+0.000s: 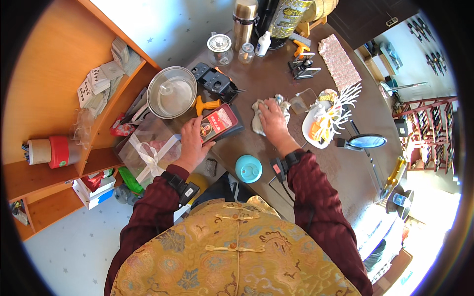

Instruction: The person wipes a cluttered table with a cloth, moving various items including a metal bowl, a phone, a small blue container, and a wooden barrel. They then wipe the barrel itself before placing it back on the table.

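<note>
My left hand holds the near left end of a flat red box, its fingers along one side and the thumb at the near corner. The box bears writing and a small picture. A dark flat object lies partly hidden beneath it. My right hand presses a crumpled pale cloth onto the brown table, with the fingers over it. Between my forearms stands a light-blue round container. An orange plastic clamp lies just beyond my left hand.
At left are a steel pot, a black device and a ribboned transparent package. Glass jars and a steel thermos stand at the back. On the right are a white dish, white branch-shaped decoration and round mirror.
</note>
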The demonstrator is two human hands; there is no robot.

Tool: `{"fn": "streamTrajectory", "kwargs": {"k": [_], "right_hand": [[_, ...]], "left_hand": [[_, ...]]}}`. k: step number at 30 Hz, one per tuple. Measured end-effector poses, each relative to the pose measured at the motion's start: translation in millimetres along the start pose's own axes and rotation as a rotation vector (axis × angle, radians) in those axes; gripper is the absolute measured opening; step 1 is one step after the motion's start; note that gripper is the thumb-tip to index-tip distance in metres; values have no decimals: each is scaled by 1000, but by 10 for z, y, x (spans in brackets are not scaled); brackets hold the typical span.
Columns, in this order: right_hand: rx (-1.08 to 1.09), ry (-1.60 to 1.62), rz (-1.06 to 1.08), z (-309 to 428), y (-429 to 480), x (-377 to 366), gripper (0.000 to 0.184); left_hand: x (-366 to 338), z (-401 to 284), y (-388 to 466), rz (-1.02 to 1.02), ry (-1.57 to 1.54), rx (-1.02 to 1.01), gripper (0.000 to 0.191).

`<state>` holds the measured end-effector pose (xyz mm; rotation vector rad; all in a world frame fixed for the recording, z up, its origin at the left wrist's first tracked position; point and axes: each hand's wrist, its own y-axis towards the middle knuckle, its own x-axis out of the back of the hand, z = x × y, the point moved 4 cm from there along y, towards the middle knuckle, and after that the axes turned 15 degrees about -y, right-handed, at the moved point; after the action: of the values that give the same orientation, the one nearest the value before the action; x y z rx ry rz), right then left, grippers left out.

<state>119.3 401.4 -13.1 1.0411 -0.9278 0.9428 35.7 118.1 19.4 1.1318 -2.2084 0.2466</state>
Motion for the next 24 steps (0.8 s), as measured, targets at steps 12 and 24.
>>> {"fn": "streamTrajectory", "kwargs": {"k": [12,24], "right_hand": [[-70,-6,220,19,-2144,794,49],[-119,90,70,-81,-1748,716,36]], "left_hand": [[-155,-55,167,30,120,37,99],[22,-133,146,48,13,-128,110]]}}
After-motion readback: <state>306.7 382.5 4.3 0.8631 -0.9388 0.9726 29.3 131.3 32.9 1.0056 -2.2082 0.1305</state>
